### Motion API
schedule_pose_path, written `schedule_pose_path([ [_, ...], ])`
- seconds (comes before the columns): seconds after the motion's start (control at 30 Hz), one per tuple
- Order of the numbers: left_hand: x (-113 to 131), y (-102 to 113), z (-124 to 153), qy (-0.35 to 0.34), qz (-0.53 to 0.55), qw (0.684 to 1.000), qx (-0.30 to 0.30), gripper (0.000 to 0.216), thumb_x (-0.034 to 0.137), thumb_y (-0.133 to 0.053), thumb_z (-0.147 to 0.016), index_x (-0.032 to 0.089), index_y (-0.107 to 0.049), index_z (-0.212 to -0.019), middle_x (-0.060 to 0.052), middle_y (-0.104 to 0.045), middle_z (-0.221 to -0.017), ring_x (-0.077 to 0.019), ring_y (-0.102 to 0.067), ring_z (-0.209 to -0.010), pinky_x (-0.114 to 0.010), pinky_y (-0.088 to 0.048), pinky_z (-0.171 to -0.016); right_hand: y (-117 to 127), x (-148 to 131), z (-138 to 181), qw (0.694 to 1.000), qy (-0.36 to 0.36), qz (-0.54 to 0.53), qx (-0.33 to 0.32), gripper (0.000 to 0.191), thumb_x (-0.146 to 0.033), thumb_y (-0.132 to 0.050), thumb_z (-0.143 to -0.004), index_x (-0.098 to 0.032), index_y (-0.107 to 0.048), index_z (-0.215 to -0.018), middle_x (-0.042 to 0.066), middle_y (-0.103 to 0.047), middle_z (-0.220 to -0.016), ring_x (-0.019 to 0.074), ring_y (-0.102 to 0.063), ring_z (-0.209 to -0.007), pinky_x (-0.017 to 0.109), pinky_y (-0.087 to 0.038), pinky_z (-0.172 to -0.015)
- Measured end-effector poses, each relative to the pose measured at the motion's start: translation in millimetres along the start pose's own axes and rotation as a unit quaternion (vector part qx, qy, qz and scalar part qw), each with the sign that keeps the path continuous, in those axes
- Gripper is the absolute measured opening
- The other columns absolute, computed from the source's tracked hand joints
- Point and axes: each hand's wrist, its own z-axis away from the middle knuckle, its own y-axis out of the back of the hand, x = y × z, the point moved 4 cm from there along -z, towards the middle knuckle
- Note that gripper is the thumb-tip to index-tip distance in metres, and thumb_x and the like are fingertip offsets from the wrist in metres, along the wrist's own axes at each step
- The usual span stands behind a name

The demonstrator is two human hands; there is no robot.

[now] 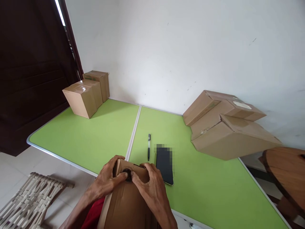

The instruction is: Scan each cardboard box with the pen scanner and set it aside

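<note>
Holding the box (126,203) steady looks like the heart of this step. Both hands grip its far end, which reaches over the near edge of the desk (95,136); whether it rests on the rim I cannot tell. The left hand (107,181) wraps the left corner with its fingers curled over the top edge. The right hand (152,187) lies across the right side, fingers bent over the same edge. The two thumbs meet on a small dark round thing (127,174) at the middle of that end, and what it is I cannot tell. To do this well, I judge, the grip should be even on both sides so the box does not twist. The thumbs should press squarely, with the box braced rather than floating. The phone (164,165) lies just beside the right hand, so that side wants care. The box is long, plain brown cardboard, with no print or label showing on the face in view. A pen (149,147) lies just beyond the hands, and cartons sit at the far left (83,98) and far right (228,127).
</note>
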Motion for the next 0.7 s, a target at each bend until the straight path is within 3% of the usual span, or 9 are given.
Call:
schedule_pose_path([
  [0.13, -2.7, -2.3, -8.3, 0.010, -0.005, 1.000, 0.016, 0.041, 0.041, -0.062, -0.084, 0.021, -0.060, -0.120, -0.004, -0.072, -0.095, -0.0259, -0.064, -0.087, -0.037, -0.049, -0.080, -6.6, 0.4, 2.0, 0.999, 0.014, 0.039, 0.026, 0.032, -0.046, -0.066, -0.085, -0.022, -0.068, -0.106, 0.012, -0.070, -0.109, 0.0378, -0.062, -0.107, 0.053, -0.052, -0.095],
  [0.3, -3.3, 2.8, -9.9, 0.017, -0.047, 0.998, 0.021, 0.041, 0.039, -0.060, -0.085, 0.021, -0.059, -0.122, -0.004, -0.072, -0.094, -0.0277, -0.065, -0.089, -0.039, -0.048, -0.082, -6.3, -2.4, -0.6, 0.999, 0.030, 0.038, 0.025, 0.035, -0.051, -0.072, -0.086, -0.023, -0.067, -0.106, 0.011, -0.069, -0.108, 0.0376, -0.062, -0.111, 0.051, -0.053, -0.095],
  [0.6, -3.7, 3.4, -1.9, -0.041, 0.011, 0.999, -0.020, 0.061, 0.044, -0.067, -0.089, 0.026, -0.052, -0.145, -0.006, -0.073, -0.121, -0.0301, -0.066, -0.110, -0.041, -0.050, -0.099, 0.2, -7.0, 3.4, 0.999, -0.023, 0.022, -0.003, 0.040, -0.047, -0.066, -0.082, -0.019, -0.067, -0.110, 0.014, -0.069, -0.118, 0.0395, -0.057, -0.115, 0.054, -0.049, -0.101],
  [0.7, -4.9, 1.5, -0.3, -0.034, 0.012, 0.999, -0.018, 0.063, 0.043, -0.066, -0.090, 0.025, -0.051, -0.148, -0.007, -0.072, -0.126, -0.0306, -0.065, -0.114, -0.043, -0.049, -0.103, 7.3, -5.1, 2.5, 1.000, -0.006, 0.014, -0.011, 0.038, -0.054, -0.060, -0.091, -0.021, -0.067, -0.108, 0.013, -0.070, -0.115, 0.0370, -0.060, -0.112, 0.051, -0.050, -0.099],
])
